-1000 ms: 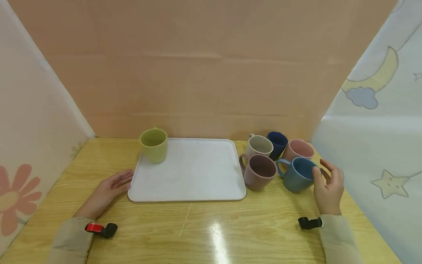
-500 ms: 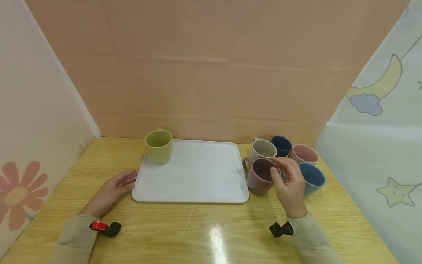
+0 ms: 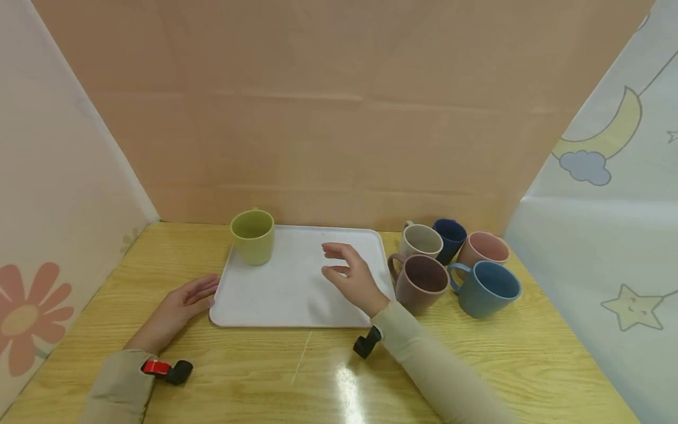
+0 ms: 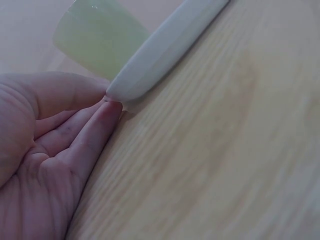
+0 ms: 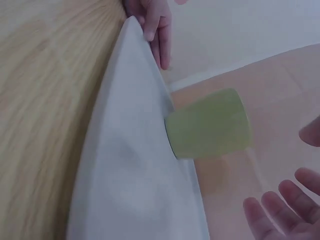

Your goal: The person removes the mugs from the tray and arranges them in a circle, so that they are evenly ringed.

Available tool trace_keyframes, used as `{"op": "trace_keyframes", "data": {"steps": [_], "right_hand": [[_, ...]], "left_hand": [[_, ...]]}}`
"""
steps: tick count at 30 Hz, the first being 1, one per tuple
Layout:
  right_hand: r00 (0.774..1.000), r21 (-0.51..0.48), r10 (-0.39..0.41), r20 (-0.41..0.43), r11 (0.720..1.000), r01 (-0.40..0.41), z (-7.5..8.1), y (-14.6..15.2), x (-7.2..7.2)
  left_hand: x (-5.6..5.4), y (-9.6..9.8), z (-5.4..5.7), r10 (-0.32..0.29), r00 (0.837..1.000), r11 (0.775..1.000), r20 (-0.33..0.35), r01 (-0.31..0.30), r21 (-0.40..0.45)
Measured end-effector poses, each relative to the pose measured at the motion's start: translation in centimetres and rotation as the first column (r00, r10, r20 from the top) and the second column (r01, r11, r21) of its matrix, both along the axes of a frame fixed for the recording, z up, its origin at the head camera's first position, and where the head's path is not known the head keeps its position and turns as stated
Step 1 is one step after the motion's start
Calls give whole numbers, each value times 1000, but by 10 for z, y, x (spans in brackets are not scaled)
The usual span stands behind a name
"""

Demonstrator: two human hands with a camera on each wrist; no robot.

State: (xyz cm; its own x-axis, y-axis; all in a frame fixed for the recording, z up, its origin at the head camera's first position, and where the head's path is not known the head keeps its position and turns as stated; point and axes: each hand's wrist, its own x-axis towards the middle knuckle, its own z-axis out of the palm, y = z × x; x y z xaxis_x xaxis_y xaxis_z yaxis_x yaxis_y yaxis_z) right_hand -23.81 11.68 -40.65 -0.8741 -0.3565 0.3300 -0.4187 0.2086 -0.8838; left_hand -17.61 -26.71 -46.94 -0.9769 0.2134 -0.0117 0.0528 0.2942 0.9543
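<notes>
My left hand (image 3: pixel 180 303) is at the left edge of a white rectangular tray (image 3: pixel 296 306). In the left wrist view its thumb and a finger pinch the tray's rim (image 4: pixel 150 60) near the corner. A yellow-green mug (image 3: pixel 253 241) stands upright at the tray's back left corner. My right hand (image 3: pixel 354 277) hovers over the tray's right half, holding nothing. Its thumb and fingers are apart and loosely bent. In the right wrist view the fingers (image 5: pixel 280 210) show at the right, with the green mug beyond them.
Right of the tray stand several mugs close together: a mauve mug (image 3: pixel 421 288), a beige mug (image 3: pixel 421 240), a navy mug (image 3: pixel 450 238), a pink mug (image 3: pixel 482 250) and a blue mug (image 3: pixel 487 291). A peach-coloured backdrop (image 3: pixel 339 147) rises behind the wooden table (image 3: pixel 254 371).
My right hand has moved left from the blue mug, past the mauve mug, to over the tray. The mugs stay where they were. My left hand stays at the tray's edge.
</notes>
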Motion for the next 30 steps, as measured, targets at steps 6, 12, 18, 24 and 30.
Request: {"op": "trace_keyframes", "data": {"steps": [6, 12, 18, 24, 30], "right_hand": [[990, 44, 2, 141, 999, -8, -7, -48, -21], [974, 81, -25, 225, 997, 7, -17, -90, -30], [972, 97, -73, 222, 994, 53, -23, -116, -44], [963, 14, -100, 249, 995, 100, -21, -135, -55], [958, -103, -89, 271, 987, 121, -16, -150, -57]], "left_hand": [[1, -4, 1, -10, 999, 999, -30, 9, -36], [2, -5, 2, -7, 999, 1000, -37, 6, -25], [-1, -1, -1, -5, 1000, 1000, -18, 5, -9], [0, -1, -1, -3, 1000, 1000, -5, 3, -17], [-1, 0, 0, -3, 1000, 1000, 3, 3, -4]]}}
